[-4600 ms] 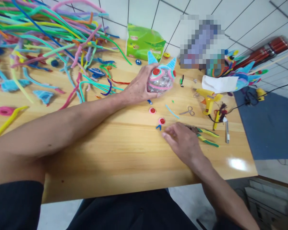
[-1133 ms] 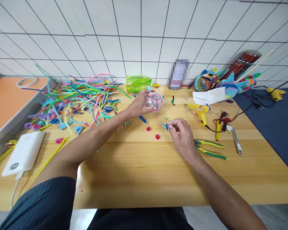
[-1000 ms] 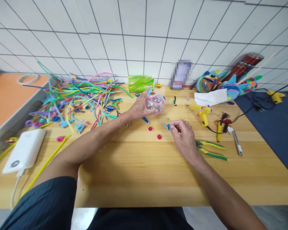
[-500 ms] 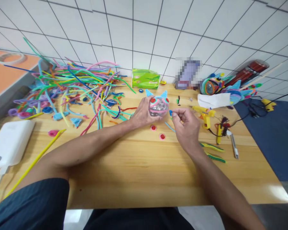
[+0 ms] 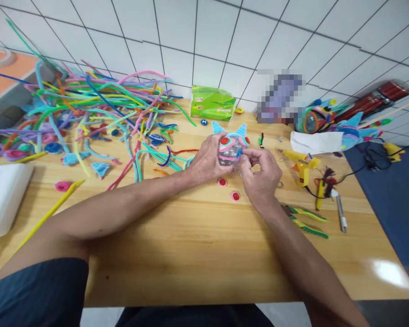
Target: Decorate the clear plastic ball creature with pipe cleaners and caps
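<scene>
My left hand [image 5: 206, 159] wraps round the left side of a round, see-through craft animal [image 5: 228, 151]. The animal has blue pointed ears, red eyes ringed in pink and teal, and a pink band. From the right, my right hand [image 5: 261, 178] pinches a small blue piece [image 5: 239, 154], seemingly bent pipe cleaner, against or just before the animal's front; whether it touches is unclear. Below the hands lie a red-and-pink disc [image 5: 222, 182] and another such disc [image 5: 236, 196].
A heap of pipe cleaners [image 5: 98, 100] covers the left back. At the wall stands a green tissue pack [image 5: 212, 103]. To the right are a yellow glue gun [image 5: 302, 167], green-and-yellow pliers [image 5: 308, 221], a cutter knife [image 5: 341, 213], a white paper [image 5: 316, 141] and a red flask [image 5: 378, 102].
My right hand has brought the small blue piece leftwards, up to the animal's front. The left hand keeps its hold on the animal. The whole view has shifted slightly.
</scene>
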Demonstrator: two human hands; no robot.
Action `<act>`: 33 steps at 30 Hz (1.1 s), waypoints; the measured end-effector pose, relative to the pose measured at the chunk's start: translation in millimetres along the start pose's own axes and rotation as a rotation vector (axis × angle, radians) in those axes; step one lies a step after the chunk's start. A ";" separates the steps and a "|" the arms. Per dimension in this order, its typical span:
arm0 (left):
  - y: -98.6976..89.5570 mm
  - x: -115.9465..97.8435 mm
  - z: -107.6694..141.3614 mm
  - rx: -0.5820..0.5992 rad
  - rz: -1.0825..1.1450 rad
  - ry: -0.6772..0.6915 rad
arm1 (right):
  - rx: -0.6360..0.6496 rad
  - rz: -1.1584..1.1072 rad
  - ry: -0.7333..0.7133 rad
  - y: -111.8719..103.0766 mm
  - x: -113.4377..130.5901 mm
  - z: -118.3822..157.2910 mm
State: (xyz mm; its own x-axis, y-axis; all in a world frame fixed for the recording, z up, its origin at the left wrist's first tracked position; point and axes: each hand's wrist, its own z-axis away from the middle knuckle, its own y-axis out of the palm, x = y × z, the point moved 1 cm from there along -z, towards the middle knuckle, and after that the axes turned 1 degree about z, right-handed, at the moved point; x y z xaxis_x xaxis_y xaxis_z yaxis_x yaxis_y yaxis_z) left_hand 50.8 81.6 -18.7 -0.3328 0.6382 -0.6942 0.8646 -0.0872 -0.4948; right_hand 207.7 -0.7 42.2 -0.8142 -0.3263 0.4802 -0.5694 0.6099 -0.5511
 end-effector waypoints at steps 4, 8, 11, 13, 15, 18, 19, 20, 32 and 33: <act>0.9 1.4 -0.1 0.000 0.007 0.020 | 0.025 0.001 0.013 1.5 -1.0 0.3; -1.8 -0.4 -0.5 0.018 -0.005 0.008 | 0.042 -0.012 0.021 1.8 -2.0 0.6; -2.9 -1.5 -0.2 0.019 -0.003 0.009 | 0.034 0.027 -0.018 2.3 -2.7 1.0; -2.3 -1.0 0.0 0.017 0.001 0.015 | 0.024 0.066 -0.054 3.1 -3.6 1.5; -1.2 0.3 0.0 0.012 0.000 0.023 | 0.007 0.098 -0.102 4.1 -5.0 2.0; 0.4 1.9 -0.1 -0.002 -0.010 0.036 | -0.038 0.098 -0.199 5.3 -7.1 2.6; 0.7 2.3 -0.1 -0.006 -0.014 0.040 | -0.045 0.091 -0.222 5.7 -7.8 2.8; 0.9 2.5 0.0 -0.008 -0.018 0.043 | -0.044 0.086 -0.234 6.2 -8.5 3.0; -6.6 3.6 -1.0 0.071 0.091 0.062 | -0.027 0.080 -0.232 6.3 -13.0 5.7; -8.4 2.9 -0.9 0.086 0.116 0.065 | -0.018 0.070 -0.230 5.5 -13.6 5.5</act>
State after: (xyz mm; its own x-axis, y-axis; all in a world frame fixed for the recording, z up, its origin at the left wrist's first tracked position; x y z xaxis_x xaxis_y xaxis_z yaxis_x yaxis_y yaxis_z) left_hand 42.9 84.9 -16.1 -0.2046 0.6681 -0.7154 0.8595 -0.2270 -0.4579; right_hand 215.0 3.1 28.9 -0.8569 -0.4376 0.2724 -0.5107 0.6488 -0.5642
